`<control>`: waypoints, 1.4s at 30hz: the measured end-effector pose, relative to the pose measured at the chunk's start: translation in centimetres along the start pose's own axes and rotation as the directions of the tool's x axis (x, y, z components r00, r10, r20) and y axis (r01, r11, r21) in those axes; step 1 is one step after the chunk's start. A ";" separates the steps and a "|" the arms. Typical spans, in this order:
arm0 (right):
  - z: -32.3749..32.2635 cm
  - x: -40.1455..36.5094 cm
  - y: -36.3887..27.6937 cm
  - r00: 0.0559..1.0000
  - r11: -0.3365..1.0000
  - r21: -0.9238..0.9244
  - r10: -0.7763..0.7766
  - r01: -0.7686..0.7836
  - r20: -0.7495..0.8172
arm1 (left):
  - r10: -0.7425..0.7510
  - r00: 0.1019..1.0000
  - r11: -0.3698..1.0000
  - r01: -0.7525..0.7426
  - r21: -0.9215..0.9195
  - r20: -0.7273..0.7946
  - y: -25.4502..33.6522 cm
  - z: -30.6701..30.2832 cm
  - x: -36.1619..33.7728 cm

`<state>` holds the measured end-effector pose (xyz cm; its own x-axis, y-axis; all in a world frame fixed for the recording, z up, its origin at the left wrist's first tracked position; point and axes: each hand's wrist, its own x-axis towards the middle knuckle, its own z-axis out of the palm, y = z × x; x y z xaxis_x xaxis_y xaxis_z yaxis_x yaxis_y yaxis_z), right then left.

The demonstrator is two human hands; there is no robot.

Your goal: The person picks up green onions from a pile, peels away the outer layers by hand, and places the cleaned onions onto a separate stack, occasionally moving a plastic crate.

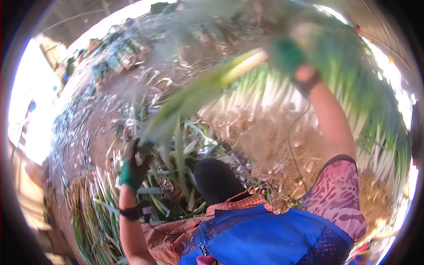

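A long green onion [194, 95] stretches at a slant between my hands, its white root end up at the right and its leaves down at the left. My right hand [288, 55], in a green glove, is closed at the white end; motion smears its fingers. Lower at the left, my left hand [140, 161], in a glove with a green cuff and dark palm, has its fingers curled at the leaf tips. Loose leaves [176, 163] lie right beside the left hand.
Rows of green onions with white stems [274, 90] curve along the right. More onions [95, 216] lie at lower left. Dry brown debris [251, 137] covers the ground before my dark-covered knee or boot [216, 179]. A thin cord [291, 141] hangs from the right wrist.
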<state>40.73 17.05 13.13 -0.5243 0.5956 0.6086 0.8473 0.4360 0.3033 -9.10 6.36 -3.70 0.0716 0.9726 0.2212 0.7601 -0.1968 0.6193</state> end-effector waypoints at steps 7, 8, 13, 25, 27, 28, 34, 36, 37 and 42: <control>-0.6 -25.1 18.3 0.416 0.404 -0.098 0.888 -0.909 -0.197 | -0.167 0.985 0.941 0.169 -0.293 0.031 -9.5 0.5 1.7; -0.2 -28.4 19.3 0.292 0.273 -0.113 0.934 -0.955 -0.207 | -0.190 0.979 0.928 0.204 -0.312 0.074 -10.3 1.1 1.8; 2.7 -38.2 19.9 -0.106 -0.139 -0.168 0.976 -0.976 -0.192 | -0.326 0.895 0.779 0.437 -0.450 0.304 -9.2 4.8 0.9; 5.2 -39.7 17.6 -0.213 -0.274 -0.447 0.960 -0.852 -0.182 | -0.391 0.805 0.722 0.569 -0.395 0.445 -10.0 8.0 -1.9; 5.5 -37.6 16.4 -0.060 -0.251 -0.592 0.944 -0.766 -0.323 | -0.385 0.762 0.644 0.626 -0.440 0.520 -13.9 8.4 -2.5; 5.6 -35.9 15.8 0.068 -0.183 -0.637 0.935 -0.749 -0.348 | -0.390 0.739 0.594 0.658 -0.463 0.549 -15.8 8.7 -3.7; 17.6 -17.7 6.8 0.394 0.370 0.230 0.466 -0.900 0.793 | -0.513 0.672 0.586 0.729 -0.354 0.534 -18.0 10.0 -7.9; 21.3 -13.1 -1.5 0.620 0.005 0.636 0.223 -0.772 0.752 | -0.519 0.702 0.618 0.702 -0.354 0.487 -16.3 10.0 -8.0; 23.2 -10.4 -5.0 0.650 -0.030 0.655 0.100 -0.755 0.753 | -0.543 0.683 0.570 0.727 -0.382 0.489 -16.2 10.2 -7.9; 38.2 0.5 -24.1 0.314 0.598 0.507 -0.402 -0.621 0.860 | -0.563 0.693 0.502 0.719 -0.480 0.450 -19.5 12.0 -7.9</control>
<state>16.81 32.59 -21.86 -0.5783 0.5919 -0.5614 0.7895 0.2328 -0.5678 -16.75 4.06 -26.61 -0.0872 0.8409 -0.5342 0.1231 0.5412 0.8318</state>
